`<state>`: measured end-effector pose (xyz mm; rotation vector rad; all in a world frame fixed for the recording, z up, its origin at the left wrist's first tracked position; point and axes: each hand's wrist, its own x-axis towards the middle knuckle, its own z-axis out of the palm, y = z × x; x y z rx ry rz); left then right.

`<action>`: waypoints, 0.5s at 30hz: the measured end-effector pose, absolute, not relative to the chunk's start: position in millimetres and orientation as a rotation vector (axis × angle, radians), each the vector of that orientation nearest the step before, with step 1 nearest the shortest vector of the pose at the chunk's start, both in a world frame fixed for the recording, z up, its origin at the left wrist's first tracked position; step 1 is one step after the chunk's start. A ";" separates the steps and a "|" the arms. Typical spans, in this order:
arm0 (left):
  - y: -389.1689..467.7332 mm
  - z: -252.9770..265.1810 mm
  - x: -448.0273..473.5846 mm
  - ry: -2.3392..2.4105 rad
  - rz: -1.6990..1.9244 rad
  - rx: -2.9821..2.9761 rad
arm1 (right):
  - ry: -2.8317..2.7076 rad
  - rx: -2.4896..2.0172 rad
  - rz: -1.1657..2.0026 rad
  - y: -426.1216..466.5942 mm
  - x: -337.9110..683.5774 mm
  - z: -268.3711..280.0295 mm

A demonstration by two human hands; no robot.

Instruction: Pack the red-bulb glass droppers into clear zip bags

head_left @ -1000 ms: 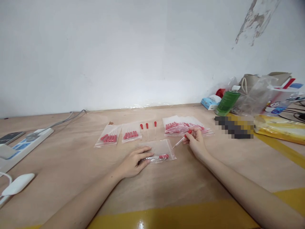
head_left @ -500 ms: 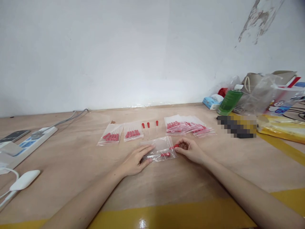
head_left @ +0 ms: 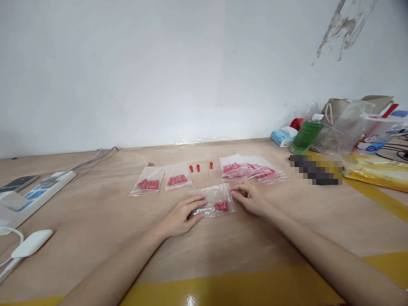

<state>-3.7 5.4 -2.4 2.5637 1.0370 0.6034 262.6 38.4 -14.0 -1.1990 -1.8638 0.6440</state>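
Note:
A clear zip-lock bag [head_left: 211, 194] lies flat on the table. Inside it, red-bulbed droppers [head_left: 221, 205] rest side by side near the bag's right end. My left hand [head_left: 185, 214] is open, its fingers spread over the bag's left part. At the bag's right edge, my right hand [head_left: 250, 198] has its fingers stretched toward the opening, with nothing visible in them. Just behind the bag are loose droppers: a pair [head_left: 194, 168] and a single one [head_left: 211, 166], each with a thin clear tube.
Two filled dropper bags [head_left: 148, 182] [head_left: 177, 178] lie left of the loose droppers. Overlapping filled bags [head_left: 251, 169] lie to the right. A power strip [head_left: 41, 195] stands at left; a green bottle [head_left: 307, 135], tissue pack [head_left: 283, 137] and plastic bags occupy the right.
The dropper that my right hand held at the bag's mouth now lies inside, beside the other. My right fingers have let go of it. My left hand has stayed in place.

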 end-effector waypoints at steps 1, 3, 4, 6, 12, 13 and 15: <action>5.7 -3.0 -3.8 1.038 0.605 2.559 | -1.816 -1.247 0.600 41.9 265.1 -10.5; 6.6 -4.2 -4.2 1.039 0.610 2.546 | -1.776 -1.332 0.529 51.1 265.9 -0.9; 7.0 -4.9 -4.4 1.035 0.609 2.541 | -1.790 -1.354 0.498 56.7 263.2 4.9; 7.7 -6.1 -4.9 1.023 0.598 2.543 | -1.879 -1.376 0.445 70.0 250.5 16.6; 8.3 -7.1 -5.8 1.022 0.557 2.580 | -2.043 -1.747 0.351 121.6 183.5 30.3; 8.2 -6.7 -5.8 1.026 0.551 2.588 | -2.029 -1.796 0.364 129.7 174.7 28.8; 8.1 -5.6 -5.9 1.037 0.527 2.604 | -2.005 -1.862 0.393 143.0 161.5 24.8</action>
